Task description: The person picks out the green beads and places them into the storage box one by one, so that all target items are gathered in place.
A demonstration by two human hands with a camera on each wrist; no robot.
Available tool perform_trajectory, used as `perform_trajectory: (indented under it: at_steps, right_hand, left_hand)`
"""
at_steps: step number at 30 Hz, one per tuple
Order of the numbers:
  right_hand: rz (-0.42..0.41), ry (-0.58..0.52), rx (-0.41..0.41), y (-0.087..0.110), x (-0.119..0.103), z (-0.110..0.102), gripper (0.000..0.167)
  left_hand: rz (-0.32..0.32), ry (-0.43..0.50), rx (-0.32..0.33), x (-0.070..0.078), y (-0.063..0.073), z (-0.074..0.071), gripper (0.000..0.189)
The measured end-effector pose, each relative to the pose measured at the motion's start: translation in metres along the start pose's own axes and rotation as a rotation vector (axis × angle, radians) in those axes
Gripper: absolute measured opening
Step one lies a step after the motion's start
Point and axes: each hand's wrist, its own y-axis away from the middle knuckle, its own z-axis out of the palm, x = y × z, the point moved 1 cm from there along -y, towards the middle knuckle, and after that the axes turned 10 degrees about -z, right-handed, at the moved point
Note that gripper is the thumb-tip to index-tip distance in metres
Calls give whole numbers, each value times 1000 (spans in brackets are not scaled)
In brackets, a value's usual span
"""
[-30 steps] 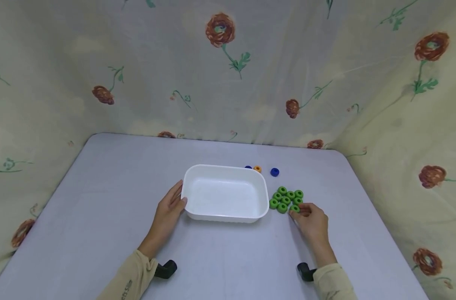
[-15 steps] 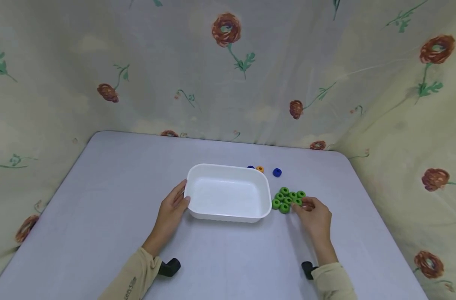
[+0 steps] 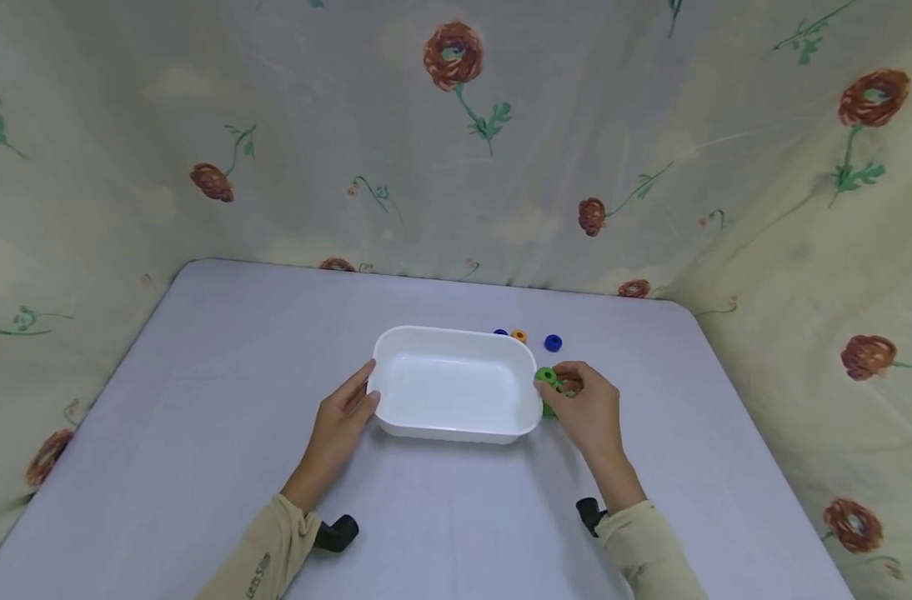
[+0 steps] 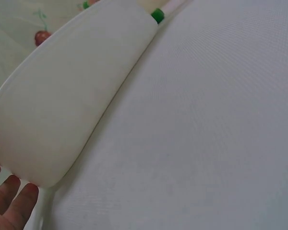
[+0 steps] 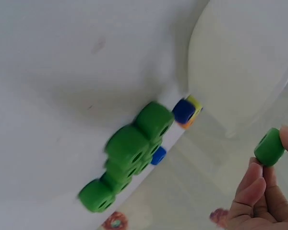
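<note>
While the left hand (image 3: 339, 423) lies against the 9 o'clock end of a white tray (image 3: 456, 387), the right hand (image 3: 589, 408) pinches one green ring (image 3: 547, 375) between thumb and fingertips beside the tray's 3 o'clock end. With 12 o'clock pointing away from the person, the pinched ring sits at 10 o'clock from the middle of the right hand and a little before 3 o'clock from the left hand, across the length of the tray. The right wrist view shows it lifted off the table (image 3: 441, 517), with a gap between it and the tray's wall.

The left hand's fingers are fairly straight and slightly spread, their tips touching the tray's outer wall, and its thumb is at the rim toward 8 o'clock.

More green rings (image 5: 128, 143) lie bunched together on the table near the tray's 3 o'clock end; the right hand hides most of them in the head view, so I cannot tell how many.

From the tray's middle, a blue ring (image 3: 553, 342) and an orange ring (image 3: 519, 336) both lie near 2 o'clock, beyond the rim. A second blue ring (image 3: 500, 332), partly hidden by the far rim, shows between 1 and 2 o'clock. A flowered curtain (image 3: 313, 100) hangs behind the table at 12 o'clock.
</note>
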Motion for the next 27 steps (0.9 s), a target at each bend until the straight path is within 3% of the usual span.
perform_trajectory:
  at_steps: [9, 15, 27]
  right_hand:
    - [-72, -13, -67, -4, -20, 28, 33]
    - [-121, 43, -136, -4, -27, 47, 32]
    - [-73, 139, -308, -11, -34, 64, 29]
  left_hand:
    - [0, -7, -10, 0, 0, -2, 52]
    - [18, -14, 3, -2, -1, -1, 52]
    - [-13, -24, 2, 1, 0, -2, 51]
